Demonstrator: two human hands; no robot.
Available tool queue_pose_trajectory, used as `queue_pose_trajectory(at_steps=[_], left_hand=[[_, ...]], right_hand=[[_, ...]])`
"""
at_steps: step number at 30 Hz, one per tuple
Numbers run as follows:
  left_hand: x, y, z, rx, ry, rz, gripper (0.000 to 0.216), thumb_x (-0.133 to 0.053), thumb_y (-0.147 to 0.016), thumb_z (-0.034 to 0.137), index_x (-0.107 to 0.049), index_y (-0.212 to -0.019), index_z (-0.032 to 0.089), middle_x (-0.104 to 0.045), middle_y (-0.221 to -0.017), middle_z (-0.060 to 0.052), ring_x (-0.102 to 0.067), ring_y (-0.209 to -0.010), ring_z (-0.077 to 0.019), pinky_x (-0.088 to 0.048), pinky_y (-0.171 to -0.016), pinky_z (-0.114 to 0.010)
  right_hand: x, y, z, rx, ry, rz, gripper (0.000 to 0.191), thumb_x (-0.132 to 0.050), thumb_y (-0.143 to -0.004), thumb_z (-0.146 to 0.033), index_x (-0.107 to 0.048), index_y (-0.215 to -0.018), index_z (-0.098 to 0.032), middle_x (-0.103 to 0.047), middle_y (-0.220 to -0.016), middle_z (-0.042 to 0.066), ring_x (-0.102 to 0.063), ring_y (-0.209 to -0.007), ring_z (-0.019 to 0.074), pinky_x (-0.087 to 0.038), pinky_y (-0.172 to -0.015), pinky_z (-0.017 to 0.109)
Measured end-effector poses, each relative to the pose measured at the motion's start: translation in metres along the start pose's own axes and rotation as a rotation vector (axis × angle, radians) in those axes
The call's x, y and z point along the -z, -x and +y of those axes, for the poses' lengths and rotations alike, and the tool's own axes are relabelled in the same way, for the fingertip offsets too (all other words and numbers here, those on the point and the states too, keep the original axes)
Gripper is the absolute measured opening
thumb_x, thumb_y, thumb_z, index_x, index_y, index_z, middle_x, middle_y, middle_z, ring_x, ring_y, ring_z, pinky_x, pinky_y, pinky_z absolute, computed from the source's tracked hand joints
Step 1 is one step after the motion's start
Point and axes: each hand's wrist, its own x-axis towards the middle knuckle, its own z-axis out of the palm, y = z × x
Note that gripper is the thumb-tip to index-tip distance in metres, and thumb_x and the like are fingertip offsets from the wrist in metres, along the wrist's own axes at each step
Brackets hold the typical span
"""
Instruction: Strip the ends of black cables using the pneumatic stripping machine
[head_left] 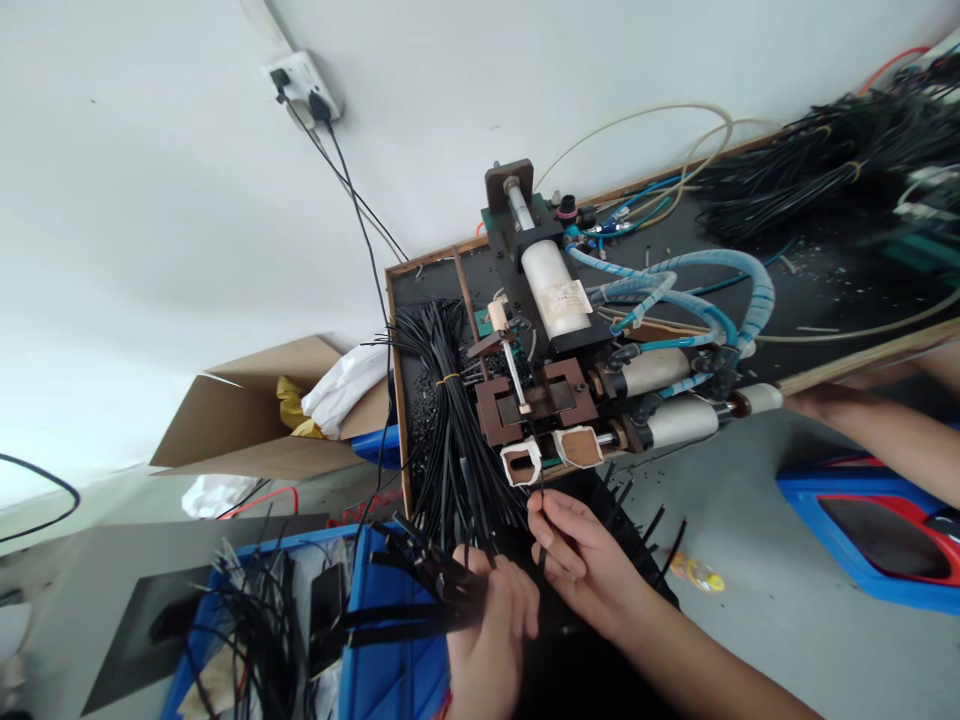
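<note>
My left hand (pixel 495 610) is closed around a bundle of black cables (pixel 420 590), whose ends stick out to the left. To its right, my right hand (pixel 581 550) pinches a single thin black cable (pixel 542 500) between thumb and fingertips. That cable reaches up to the front of a pneumatic wire-stripping machine (pixel 555 290), close to its brown jaws (pixel 536 405). Two taped pads (pixel 577 447) sit at the machine's front edge, just above my right fingertips. Whether the cable's tip lies between the jaws I cannot tell.
A tied bundle of black cables (pixel 446 380) lies left of the machine among black scraps. Blue air hoses (pixel 757 290) loop to the right. Below left stands a blue crate (pixel 401 670), with a cardboard box (pixel 232 420) behind. Another person's arm (pixel 877 430) reaches in at right.
</note>
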Motion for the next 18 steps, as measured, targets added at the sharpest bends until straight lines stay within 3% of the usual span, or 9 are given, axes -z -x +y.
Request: queue_pose_trajectory(at_steps=[4, 9, 12, 14, 16, 18], left_hand=[[-0.003, 0.0, 0.002, -0.01, -0.004, 0.015, 0.03, -0.068, -0.107, 0.037, -0.052, -0.084, 0.026, -0.046, -0.058, 0.009, -0.046, -0.051, -0.0114, -0.043, -0.055, -0.026], [-0.01, 0.001, 0.007, 0.034, 0.003, 0.144, 0.041, -0.088, -0.09, 0.044, -0.053, -0.079, 0.026, -0.045, -0.057, 0.009, -0.042, -0.05, -0.0112, -0.043, -0.054, -0.026], [-0.014, 0.001, 0.007, 0.065, 0.006, 0.172, 0.043, -0.09, -0.086, 0.047, -0.053, -0.078, 0.026, -0.044, -0.058, 0.009, -0.04, -0.05, -0.0108, -0.043, -0.053, -0.025], [-0.014, 0.0, 0.006, 0.062, 0.007, 0.16, 0.043, -0.091, -0.086, 0.047, -0.054, -0.08, 0.026, -0.043, -0.057, 0.01, -0.039, -0.049, -0.0097, -0.04, -0.051, -0.023], [-0.012, 0.0, 0.002, 0.061, -0.006, 0.127, 0.046, -0.092, -0.084, 0.049, -0.054, -0.08, 0.024, -0.044, -0.057, 0.01, -0.038, -0.048, -0.0082, -0.037, -0.049, -0.022], [-0.009, 0.0, -0.003, 0.07, -0.049, 0.087, 0.048, -0.091, -0.084, 0.052, -0.054, -0.079, 0.023, -0.046, -0.055, 0.01, -0.039, -0.047, -0.0076, -0.035, -0.048, -0.021]], right_hand=[[0.0, 0.0, -0.001, -0.011, 0.024, -0.006, 0.026, -0.091, -0.085, -0.036, -0.081, -0.091, -0.013, -0.063, -0.061, -0.005, -0.018, -0.035, -0.0032, -0.019, -0.038, 0.014], [0.005, 0.005, -0.002, 0.048, 0.163, 0.03, 0.031, -0.085, -0.089, -0.046, -0.075, -0.09, -0.017, -0.051, -0.056, -0.009, -0.017, -0.037, 0.0016, -0.013, -0.04, 0.02], [0.012, 0.008, -0.003, 0.114, 0.674, 0.089, 0.044, -0.059, -0.101, -0.062, -0.069, -0.091, -0.019, -0.045, -0.054, -0.009, -0.02, -0.042, 0.0077, -0.021, -0.044, 0.024], [0.018, 0.009, -0.006, 0.116, 1.073, 0.099, 0.049, -0.046, -0.105, -0.061, -0.068, -0.089, -0.021, -0.056, -0.06, -0.003, -0.035, -0.047, 0.0119, -0.031, -0.05, 0.026], [0.026, 0.01, -0.015, 0.104, 1.345, 0.114, 0.041, -0.054, -0.102, -0.051, -0.067, -0.077, -0.021, -0.065, -0.069, 0.002, -0.053, -0.061, 0.017, -0.042, -0.061, 0.029], [0.036, 0.013, -0.03, 0.095, 1.558, 0.194, 0.035, -0.068, -0.092, -0.035, -0.058, -0.061, -0.022, -0.066, -0.069, 0.005, -0.064, -0.074, 0.024, -0.047, -0.073, 0.035]])
